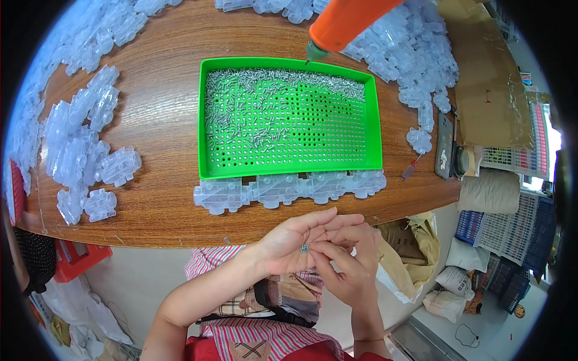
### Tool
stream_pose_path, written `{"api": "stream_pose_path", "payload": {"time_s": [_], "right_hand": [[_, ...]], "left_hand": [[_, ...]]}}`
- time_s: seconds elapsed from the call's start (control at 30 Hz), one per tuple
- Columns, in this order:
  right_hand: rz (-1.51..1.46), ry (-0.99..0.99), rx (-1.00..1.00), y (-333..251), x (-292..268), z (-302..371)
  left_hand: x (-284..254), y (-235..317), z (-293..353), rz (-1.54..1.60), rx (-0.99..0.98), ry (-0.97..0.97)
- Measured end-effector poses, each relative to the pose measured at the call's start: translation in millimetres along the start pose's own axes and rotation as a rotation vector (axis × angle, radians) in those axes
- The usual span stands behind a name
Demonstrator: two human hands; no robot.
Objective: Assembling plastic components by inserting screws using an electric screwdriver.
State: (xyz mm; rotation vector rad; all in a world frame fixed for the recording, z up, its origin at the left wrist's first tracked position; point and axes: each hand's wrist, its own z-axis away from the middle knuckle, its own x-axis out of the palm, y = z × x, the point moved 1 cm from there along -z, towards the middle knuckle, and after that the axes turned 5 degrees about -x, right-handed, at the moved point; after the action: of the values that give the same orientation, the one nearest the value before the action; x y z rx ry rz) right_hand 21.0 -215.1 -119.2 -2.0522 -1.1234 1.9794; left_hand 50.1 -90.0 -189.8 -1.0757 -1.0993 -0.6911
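Note:
My left hand is held palm up in front of the table's near edge, with a small cluster of metal screws lying in its cupped palm. Over that palm my right hand bends its fingers, thumb and fingertips close together beside the screws; whether anything sits between them is hidden. Beyond both hands is a green tray with a perforated grid. Loose silver screws heap along its far and left sides, and many grid holes hold one. A row of clear plastic housings lines the tray's near side.
An orange power screwdriver hangs above the tray's far edge. Clear plastic parts pile up at left and far right. A phone and a small screwdriver lie at right, near cardboard. An open sack stands below.

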Motion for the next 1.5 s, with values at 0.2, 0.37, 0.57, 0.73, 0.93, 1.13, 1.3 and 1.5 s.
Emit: {"api": "stream_pose_path", "payload": {"time_s": [0.2, 0.37, 0.57, 0.73, 0.93, 1.13, 1.3, 1.5], "right_hand": [[0.091, 0.015, -0.040, -5, 6, -5], [0.130, -0.014, -0.054, -9, 3, -9], [-0.029, -0.009, -0.002, -3, 4, -8], [0.083, 0.020, -0.056, -6, 6, -9], [0.078, -0.003, -0.036, -9, 4, -8], [-0.016, 0.059, -0.046, -2, 5, -9], [-0.177, 0.200, 0.068, 14, 2, -16], [-0.124, 0.141, 0.081, 27, 6, -59]], "left_hand": [[0, 0, 1, -0.040, -0.006, 0.037], [-1, -2, 0, -0.039, -0.006, -0.004], [-1, 0, 0, -0.047, -0.004, -0.028], [-4, 1, -2, -0.012, 0.006, -0.025], [0, 2, -2, -0.002, 0.010, -0.040], [-1, 4, -1, 0.015, 0.006, -0.056], [-5, 1, 1, -0.043, 0.026, 0.059], [-7, 0, 7, -0.088, 0.043, -0.076]]}}
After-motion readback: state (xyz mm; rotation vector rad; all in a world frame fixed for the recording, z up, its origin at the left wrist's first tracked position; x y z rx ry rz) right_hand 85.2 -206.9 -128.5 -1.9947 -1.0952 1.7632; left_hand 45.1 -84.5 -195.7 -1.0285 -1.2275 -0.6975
